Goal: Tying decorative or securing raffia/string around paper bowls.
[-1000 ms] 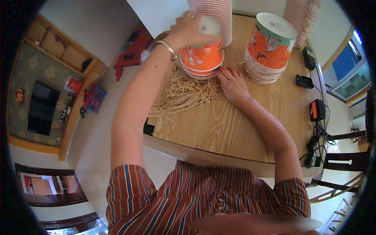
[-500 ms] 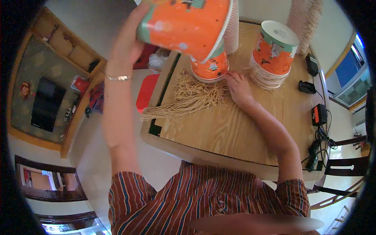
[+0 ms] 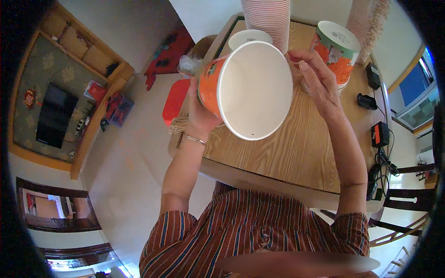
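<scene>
My left hand (image 3: pixel 202 109) grips a large paper bucket (image 3: pixel 254 92) by its orange printed side. It is tilted so its white inside and round rim face me. Just right of the rim is my right hand (image 3: pixel 321 83), raised, its fingers bent together in a pinch; what they hold, if anything, is too small to make out. Behind the held bucket stands an upturned bucket (image 3: pixel 250 37), mostly hidden. Tan cords (image 3: pixel 179 124) lie at the table's left edge, largely covered by my left hand and the bucket.
Upturned orange buckets (image 3: pixel 337 46) are stacked on the wooden table (image 3: pixel 278 160) at right. Tall stacks of nested buckets (image 3: pixel 266 21) rise at the back. Chargers (image 3: pixel 379 134) and black cables line the right edge. A red stool (image 3: pixel 176 102) stands left of the table.
My left hand has brought the bucket down toward me and turned its opening to face me. My right hand has left the cords and risen to the bucket's right side.
</scene>
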Available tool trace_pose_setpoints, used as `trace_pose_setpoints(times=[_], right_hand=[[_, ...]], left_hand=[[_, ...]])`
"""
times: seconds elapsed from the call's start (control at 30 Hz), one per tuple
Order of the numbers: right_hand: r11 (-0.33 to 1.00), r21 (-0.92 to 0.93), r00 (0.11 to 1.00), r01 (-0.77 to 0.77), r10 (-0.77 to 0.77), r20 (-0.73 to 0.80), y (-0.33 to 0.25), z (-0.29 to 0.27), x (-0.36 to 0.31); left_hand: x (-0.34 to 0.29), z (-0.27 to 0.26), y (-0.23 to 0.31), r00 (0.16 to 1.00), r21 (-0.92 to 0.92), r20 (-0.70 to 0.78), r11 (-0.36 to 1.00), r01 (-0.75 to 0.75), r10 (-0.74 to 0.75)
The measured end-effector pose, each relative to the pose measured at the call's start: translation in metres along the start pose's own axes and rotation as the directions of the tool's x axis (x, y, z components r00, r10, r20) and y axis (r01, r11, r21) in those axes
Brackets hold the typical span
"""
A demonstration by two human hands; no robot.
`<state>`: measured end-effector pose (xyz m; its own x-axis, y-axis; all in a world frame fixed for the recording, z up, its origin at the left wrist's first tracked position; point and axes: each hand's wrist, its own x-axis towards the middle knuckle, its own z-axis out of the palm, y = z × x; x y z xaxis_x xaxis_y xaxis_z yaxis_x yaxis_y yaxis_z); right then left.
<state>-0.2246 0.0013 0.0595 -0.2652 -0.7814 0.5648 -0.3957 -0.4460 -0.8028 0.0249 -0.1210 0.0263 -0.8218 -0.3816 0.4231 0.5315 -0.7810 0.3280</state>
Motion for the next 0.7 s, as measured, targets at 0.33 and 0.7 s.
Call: trace_pose_setpoints(times=[0.33, 0.7], right_hand=[[0.973, -0.193, 0.982, 0.125, -0.094, 0.162, -0.028, -0.009, 0.001], [0.9, -0.354, 0.95, 0.256, -0.166, 0.263, -0.049, -0.021, 0.004]], left_hand=[[-0.015, -0.022, -0.061, 0.935, 0.191, -0.354, 0.98, 0.052, 0.019], [-0.036, -0.03, -0.096, 0.952, 0.087, -0.254, 0.976, 0.2, -0.172]])
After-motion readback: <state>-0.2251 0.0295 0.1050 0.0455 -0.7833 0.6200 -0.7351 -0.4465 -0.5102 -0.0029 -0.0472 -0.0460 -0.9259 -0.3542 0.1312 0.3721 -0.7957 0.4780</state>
